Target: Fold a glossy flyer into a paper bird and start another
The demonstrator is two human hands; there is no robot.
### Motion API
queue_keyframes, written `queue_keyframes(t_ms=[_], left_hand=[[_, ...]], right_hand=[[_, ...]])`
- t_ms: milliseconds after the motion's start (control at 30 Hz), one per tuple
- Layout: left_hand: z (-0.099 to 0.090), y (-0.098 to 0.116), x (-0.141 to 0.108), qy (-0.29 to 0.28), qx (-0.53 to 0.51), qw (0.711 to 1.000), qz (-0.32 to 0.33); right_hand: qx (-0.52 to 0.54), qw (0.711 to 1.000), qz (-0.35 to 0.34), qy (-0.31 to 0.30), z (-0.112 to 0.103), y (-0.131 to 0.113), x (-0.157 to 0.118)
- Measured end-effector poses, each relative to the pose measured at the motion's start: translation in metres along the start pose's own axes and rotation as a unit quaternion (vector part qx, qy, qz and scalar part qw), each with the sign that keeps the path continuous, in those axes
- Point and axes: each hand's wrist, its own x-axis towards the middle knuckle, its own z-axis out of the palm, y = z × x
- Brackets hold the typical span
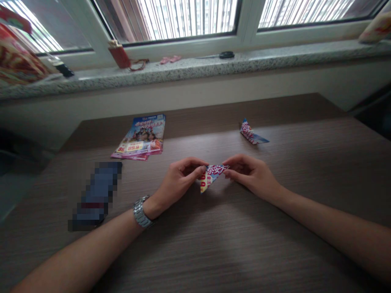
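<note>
Between my two hands is a small folded paper triangle (213,174), printed in red, white, yellow and blue, with one corner pointing down. My left hand (181,178) pinches its left edge between thumb and fingers; a metal watch is on that wrist. At the upper right corner, my right hand (251,175) grips the paper with thumb and forefinger. Beyond the right hand lies another folded paper piece (251,133) with similar print, its flaps standing up from the table.
On the brown table (195,244) a stack of printed flyers (142,136) lies at the back left, with a blurred-out phone-like object (97,195) nearer me. The stone windowsill (189,71) holds scissors (226,55), a red case (119,55) and pink scraps (170,60).
</note>
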Motion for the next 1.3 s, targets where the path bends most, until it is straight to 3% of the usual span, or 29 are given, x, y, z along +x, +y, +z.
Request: queue_keyframes(t_ms=[267,700,1000,1300], left_hand=[[-0.001,0.002,0.001,-0.008,0.004,1.000,-0.009],[-0.008,0.000,0.003,-0.045,0.032,0.998,-0.017],[-0.010,-0.006,0.005,-0.065,0.037,0.997,-0.032],[-0.009,-0.001,0.005,-0.067,0.060,0.995,-0.031]], right_hand=[[-0.043,0.997,-0.068,0.017,-0.002,0.001,-0.001],[-0.134,0.982,-0.135,-0.019,-0.012,0.002,0.002],[-0.229,0.930,-0.275,-0.085,-0.021,-0.008,0.005],[-0.322,0.876,-0.340,-0.114,-0.032,-0.002,0.004]])
